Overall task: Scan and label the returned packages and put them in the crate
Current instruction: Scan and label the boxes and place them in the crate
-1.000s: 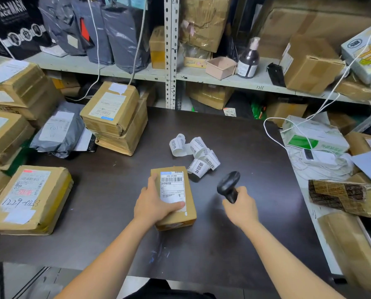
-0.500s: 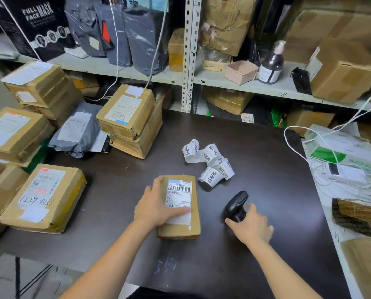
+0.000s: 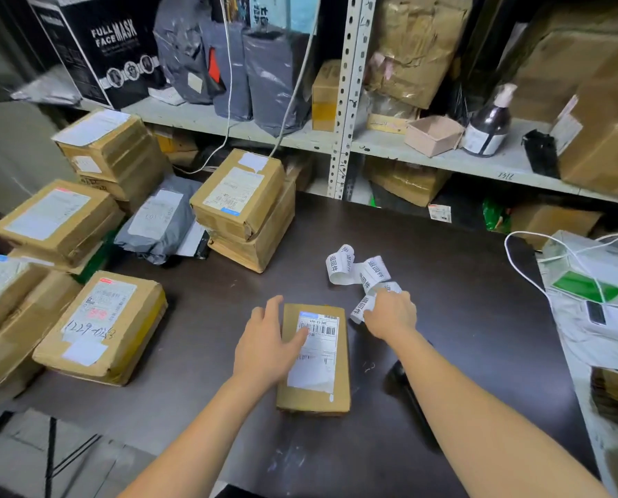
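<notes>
Left hand (image 3: pixel 268 339) lay spread on the small package (image 3: pixel 316 382), fingers straight and thumb across its shipping label, pinning it to the dark table (image 3: pixel 462 282). Just right of it, the curled label strip (image 3: pixel 357 271) sat under the right hand (image 3: pixel 390 314), whose fingers curled over its near end; whether they pinched it could not be told. Peeling one sticker cleanly would call for a taut strip, a steady box, and the barcode left uncovered.
</notes>
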Tool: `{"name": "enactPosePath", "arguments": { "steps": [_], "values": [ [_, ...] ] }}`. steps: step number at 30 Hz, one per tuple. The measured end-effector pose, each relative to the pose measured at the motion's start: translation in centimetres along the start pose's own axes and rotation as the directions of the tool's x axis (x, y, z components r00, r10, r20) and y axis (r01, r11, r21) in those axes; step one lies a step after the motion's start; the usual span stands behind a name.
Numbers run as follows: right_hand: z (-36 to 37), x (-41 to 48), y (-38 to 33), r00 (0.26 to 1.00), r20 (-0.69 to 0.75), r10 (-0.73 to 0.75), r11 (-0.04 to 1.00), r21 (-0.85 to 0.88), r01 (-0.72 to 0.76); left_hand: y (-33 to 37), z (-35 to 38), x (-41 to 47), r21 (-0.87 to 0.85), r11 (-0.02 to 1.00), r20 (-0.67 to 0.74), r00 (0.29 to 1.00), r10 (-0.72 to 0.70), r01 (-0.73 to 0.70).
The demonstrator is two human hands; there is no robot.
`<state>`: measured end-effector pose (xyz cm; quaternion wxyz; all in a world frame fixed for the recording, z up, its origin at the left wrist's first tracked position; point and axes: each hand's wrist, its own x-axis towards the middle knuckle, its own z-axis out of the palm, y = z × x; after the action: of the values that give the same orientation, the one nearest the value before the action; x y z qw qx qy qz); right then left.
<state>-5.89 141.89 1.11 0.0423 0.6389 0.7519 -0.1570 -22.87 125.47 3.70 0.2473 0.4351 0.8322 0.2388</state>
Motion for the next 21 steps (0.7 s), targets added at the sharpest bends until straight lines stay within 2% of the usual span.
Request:
{"name": "enactPosePath", "arguments": {
  "steps": [2,4,6,9,12,17,19,21],
  "values": [
    [0.3,0.3,0.4,0.999,0.039,0.030,0.999,-0.020,-0.029,0.1,-0.2,-0.2,-0.007,0.999,-0.032,0.999,0.033,-0.034],
    [0.5,0.1,1.0,0.997,0.067,0.024,0.998,0.061,-0.028,0.3,-0.4,-0.3,-0.025,0.997,-0.071,0.995,0.071,-0.073],
    [0.5,-0.4,1.9,0.997,0.075,-0.020,0.974,0.227,0.002,0.5,-0.3,-0.3,-0.051,0.990,-0.126,0.984,0.123,-0.130],
    [-0.1,-2.3,2.8,0.995,-0.047,-0.089,0.850,0.517,0.100,1.3,-0.1,-0.4,-0.045,0.963,-0.185,0.950,0.253,-0.265],
    [-1.0,-4.7,3.3,0.983,-0.109,-0.146,0.734,0.654,0.182,2.6,0.5,-0.8,-0.044,0.909,-0.207,0.894,0.397,-0.414],
    [-1.8,-7.3,3.5,0.972,-0.159,-0.172,0.619,0.750,0.232,4.8,2.1,-1.6,-0.030,0.767,-0.200,0.756,0.623,-0.641],
    [-2.1,-8.2,3.4,0.962,-0.177,-0.208,0.555,0.788,0.265,5.5,2.7,-1.8,-0.028,0.713,-0.200,0.703,0.683,-0.701],
    [-2.4,-8.6,3.3,0.954,-0.183,-0.239,0.504,0.816,0.283,6.0,3.2,-1.9,-0.020,0.698,-0.214,0.685,0.696,-0.716]
  ]
}}
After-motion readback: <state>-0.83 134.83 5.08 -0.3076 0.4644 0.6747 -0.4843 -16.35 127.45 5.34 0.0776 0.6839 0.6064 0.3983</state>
